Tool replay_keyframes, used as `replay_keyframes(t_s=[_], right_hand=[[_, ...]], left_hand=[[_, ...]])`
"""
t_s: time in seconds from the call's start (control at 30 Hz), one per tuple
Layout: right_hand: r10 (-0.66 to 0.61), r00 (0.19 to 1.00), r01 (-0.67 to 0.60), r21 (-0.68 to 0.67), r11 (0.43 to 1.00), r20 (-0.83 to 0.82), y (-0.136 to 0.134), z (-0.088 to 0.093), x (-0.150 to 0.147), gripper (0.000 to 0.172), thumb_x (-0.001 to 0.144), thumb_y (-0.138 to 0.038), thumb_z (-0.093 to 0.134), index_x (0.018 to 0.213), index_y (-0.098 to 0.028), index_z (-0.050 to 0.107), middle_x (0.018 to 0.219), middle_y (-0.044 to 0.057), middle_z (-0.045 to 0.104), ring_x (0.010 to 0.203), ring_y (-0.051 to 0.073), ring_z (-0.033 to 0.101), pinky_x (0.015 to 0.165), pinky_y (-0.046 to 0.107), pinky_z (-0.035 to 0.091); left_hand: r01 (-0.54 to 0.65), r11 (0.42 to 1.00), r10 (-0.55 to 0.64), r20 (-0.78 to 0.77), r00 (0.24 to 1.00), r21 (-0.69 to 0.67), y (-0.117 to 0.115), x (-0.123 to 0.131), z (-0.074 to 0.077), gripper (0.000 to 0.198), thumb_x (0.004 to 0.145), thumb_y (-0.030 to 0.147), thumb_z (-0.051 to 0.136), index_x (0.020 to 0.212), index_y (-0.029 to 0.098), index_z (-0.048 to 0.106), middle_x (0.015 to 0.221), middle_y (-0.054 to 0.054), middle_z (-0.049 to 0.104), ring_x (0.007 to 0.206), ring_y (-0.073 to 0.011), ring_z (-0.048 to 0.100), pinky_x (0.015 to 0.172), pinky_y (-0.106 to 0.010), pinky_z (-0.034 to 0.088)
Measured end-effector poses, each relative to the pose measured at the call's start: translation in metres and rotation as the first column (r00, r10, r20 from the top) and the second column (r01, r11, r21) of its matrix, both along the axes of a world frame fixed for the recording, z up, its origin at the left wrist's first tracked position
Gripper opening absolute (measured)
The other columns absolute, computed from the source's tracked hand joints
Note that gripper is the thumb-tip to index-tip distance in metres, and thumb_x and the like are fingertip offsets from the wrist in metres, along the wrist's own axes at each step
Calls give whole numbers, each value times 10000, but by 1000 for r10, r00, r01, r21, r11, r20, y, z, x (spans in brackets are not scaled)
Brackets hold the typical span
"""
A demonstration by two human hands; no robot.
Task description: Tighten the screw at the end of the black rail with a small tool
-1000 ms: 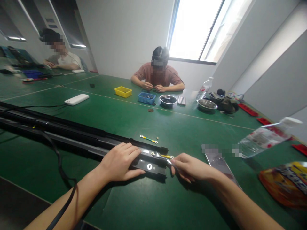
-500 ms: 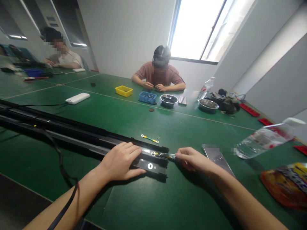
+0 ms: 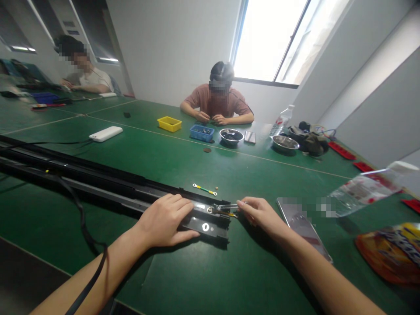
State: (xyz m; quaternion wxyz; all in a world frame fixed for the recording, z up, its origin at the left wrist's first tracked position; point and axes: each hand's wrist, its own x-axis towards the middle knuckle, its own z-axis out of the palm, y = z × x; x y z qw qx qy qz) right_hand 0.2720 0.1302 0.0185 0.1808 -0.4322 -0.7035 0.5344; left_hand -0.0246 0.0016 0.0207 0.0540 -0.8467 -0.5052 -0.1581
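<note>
My left hand [image 3: 167, 221] lies over the end of a long black rail [image 3: 131, 192], its thumb spread from the fingers, pressing on the rail. In my right hand [image 3: 259, 214] is a slim metal wrench [image 3: 227, 206], held at its right end between thumb and fingers. The wrench's other end is at a small nut [image 3: 210, 210] on the rail's upper channel. A short yellow wire end [image 3: 232, 215] shows just below the wrench. Beyond the rail lie a green and yellow wire with ring ends [image 3: 205, 189] and a small brass nut [image 3: 216, 188].
A phone [image 3: 303, 227] and a bottle [image 3: 367, 188] lie to the right, near an orange packet [image 3: 390, 253]. Across the green table [image 3: 157, 162] are a yellow bin [image 3: 169, 124], a blue bin [image 3: 201, 133], metal bowls [image 3: 231, 136] and a person in pink. A white power bank [image 3: 106, 134] lies left.
My right hand has swung slightly away from me with the wrench, uncovering more of the yellow wire end and the phone. My left hand has stayed in place.
</note>
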Motion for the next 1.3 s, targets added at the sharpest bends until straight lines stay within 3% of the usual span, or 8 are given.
replay_keyframes(t_s=[0.77,1.3], right_hand=[[-23,999,22,20,1000,40,-6,2,-6,532,862,-690,593,759,-168,617,507,-56,450,460,107,403,462,239,266],[83,987,-86,20,996,138,-5,4,-1,492,933,-603,547,750,-155,639,451,-59,439,393,95,391,423,226,252]], left_hand=[[-4,1000,4,7,1000,-2,0,0,0,555,906,645,603,1165,155,638,1117,-127,707,952,-303,642,816,-454,496],[-10,1000,10,-15,1000,-20,0,1,0,571,922,648,579,1183,143,627,1138,-135,699,976,-314,634,836,-469,490]])
